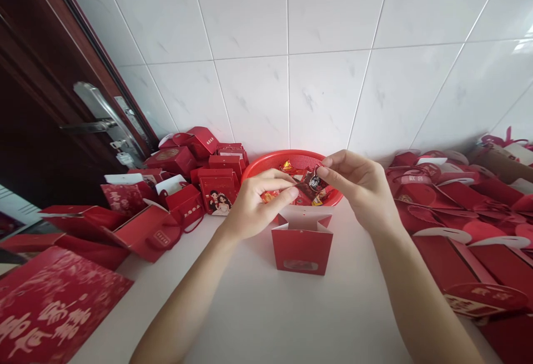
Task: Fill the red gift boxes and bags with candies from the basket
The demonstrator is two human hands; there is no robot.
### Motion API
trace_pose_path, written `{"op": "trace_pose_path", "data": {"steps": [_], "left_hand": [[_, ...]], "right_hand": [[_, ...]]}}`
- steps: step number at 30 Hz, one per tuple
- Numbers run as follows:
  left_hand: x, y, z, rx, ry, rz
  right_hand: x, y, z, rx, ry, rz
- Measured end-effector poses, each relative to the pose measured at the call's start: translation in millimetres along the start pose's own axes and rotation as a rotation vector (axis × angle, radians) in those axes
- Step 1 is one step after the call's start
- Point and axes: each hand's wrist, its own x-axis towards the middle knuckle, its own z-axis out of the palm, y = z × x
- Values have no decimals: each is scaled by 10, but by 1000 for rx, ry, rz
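While the right hand point(363, 191) pinches a dark packet point(312, 182), the left hand point(259, 203) does too.

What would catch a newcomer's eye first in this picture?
Probably the open red box on the white table, and near it the right hand, with a dark wrapped piece at its fingertips, facing the left hand. Behind them sits a bright red basket, before the tiled wall. Red boxes crowd both sides.

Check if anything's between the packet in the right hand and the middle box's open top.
Nothing separate visible. The packet, pinched by the right hand, shows just above the box in this view; only the box's own far rim lies between.
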Motion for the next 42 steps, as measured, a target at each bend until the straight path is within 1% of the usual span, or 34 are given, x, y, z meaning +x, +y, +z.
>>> {"op": "trace_pose_path", "data": {"steps": [2, 5, 9, 12, 15, 18, 20, 22, 24, 26, 28, 30, 34, 38, 42], "left_hand": [[-14, 12, -78, 78, -66, -27], [-39, 8, -156, 206, -230, -117], [-37, -51, -147, 257, -364, -201], [-2, -101, -132, 242, -423, -205], [32, -121, -146, 221, -452, -197], [43, -115, -165, 239, -464, -210], [42, -112, -169, 235, -471, -196], [38, -115, -167, 213, -480, -164], [35, -123, -164, 183, -483, -134], [32, -131, -162, 158, -481, -122], [29, -136, -161, 143, -480, -122], [24, -141, -161, 148, -485, -134], [18, -158, -161, 179, -486, -150], [21, -174, -160, 163, -490, -124], [27, -181, -159, 181, -480, -110]], "right_hand": [[2, -11, -28, -83, -40, -41], [-4, -29, -65, -266, -186, -98], [-39, -22, -56, -427, -370, -129], [-57, 20, -17, -505, -421, -171], [-54, 68, 23, -537, -417, -219], [-47, 90, 53, -543, -354, -255], [-49, 90, 67, -573, -350, -249], [-54, 87, 79, -646, -433, -200], [-61, 88, 88, -736, -565, -131], [-65, 93, 93, -803, -665, -76], [-67, 101, 92, -842, -718, -45], [-68, 107, 87, -871, -741, -30], [-67, 105, 86, -882, -748, -14], [-62, 80, 88, -851, -719, -29], [-55, 42, 45, -802, -688, -34]]}}
